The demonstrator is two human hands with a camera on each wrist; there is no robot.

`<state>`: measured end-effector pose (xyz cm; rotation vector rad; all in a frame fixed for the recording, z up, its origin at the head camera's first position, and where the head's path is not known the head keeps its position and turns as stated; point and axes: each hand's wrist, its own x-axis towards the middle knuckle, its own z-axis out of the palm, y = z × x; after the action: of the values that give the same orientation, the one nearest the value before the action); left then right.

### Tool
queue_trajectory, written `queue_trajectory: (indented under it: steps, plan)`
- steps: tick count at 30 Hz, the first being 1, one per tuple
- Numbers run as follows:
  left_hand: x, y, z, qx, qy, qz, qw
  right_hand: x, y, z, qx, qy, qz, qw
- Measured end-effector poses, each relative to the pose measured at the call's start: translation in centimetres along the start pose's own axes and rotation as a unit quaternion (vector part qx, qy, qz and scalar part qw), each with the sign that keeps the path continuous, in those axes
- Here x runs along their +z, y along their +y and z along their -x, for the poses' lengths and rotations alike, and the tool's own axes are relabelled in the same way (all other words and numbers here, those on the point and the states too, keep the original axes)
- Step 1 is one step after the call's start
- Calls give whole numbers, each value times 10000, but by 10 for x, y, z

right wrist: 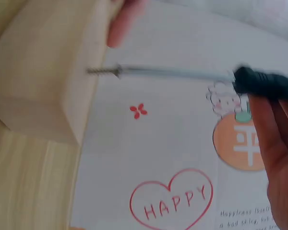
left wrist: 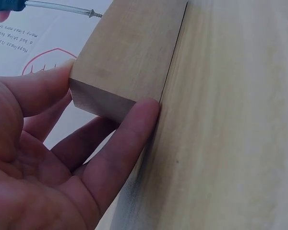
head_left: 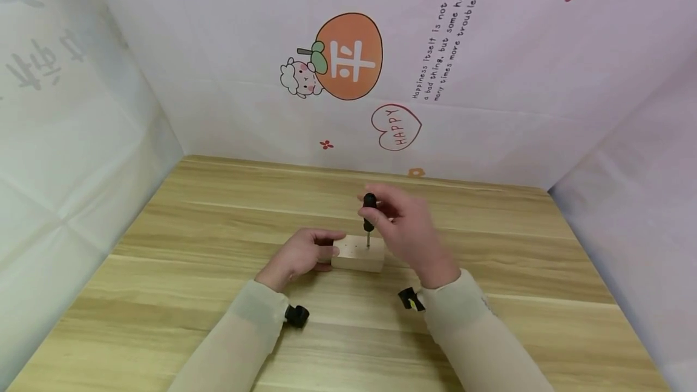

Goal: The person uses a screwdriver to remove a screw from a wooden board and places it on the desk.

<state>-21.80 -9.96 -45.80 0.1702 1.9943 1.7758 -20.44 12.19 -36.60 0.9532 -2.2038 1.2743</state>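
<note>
A pale wooden block [head_left: 357, 263] lies on the table, several small dark holes in its top face. At its left end, my left hand [head_left: 298, 254] grips it between the thumb and fingers. My right hand [head_left: 416, 231] holds a screwdriver [head_left: 369, 203] by its black handle, upright over the right part of the block. In the right wrist view a threaded screw [right wrist: 103, 72] sits at the end of the shaft, its point right at the block's face. The left wrist view also shows the screw's head [left wrist: 92, 14], with the lower part hidden behind the block's edge.
The wood-grain tabletop [head_left: 218, 222] reaches back to a white printed sheet [head_left: 245, 120] that stands as a wall. Similar sheets close off the left and right sides. Small black mounts [head_left: 297, 316] sit at both wrists.
</note>
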Motion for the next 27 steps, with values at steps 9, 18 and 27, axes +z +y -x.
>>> queue_trajectory:
  steps: [9, 18, 27]
  plan:
    - [0, -3, -1, 9, 43, 93, 9999, 18, -10, 9, -775, 1138, 1410, 9804]
    - [0, -3, -3, 47, 16, 63, 10000, 6, -3, 6, -181, 577, -276, 9978]
    - [1, -2, -3, -2, 49, 99, 9999, -2, -4, 4, 35, -32, -620, 9981]
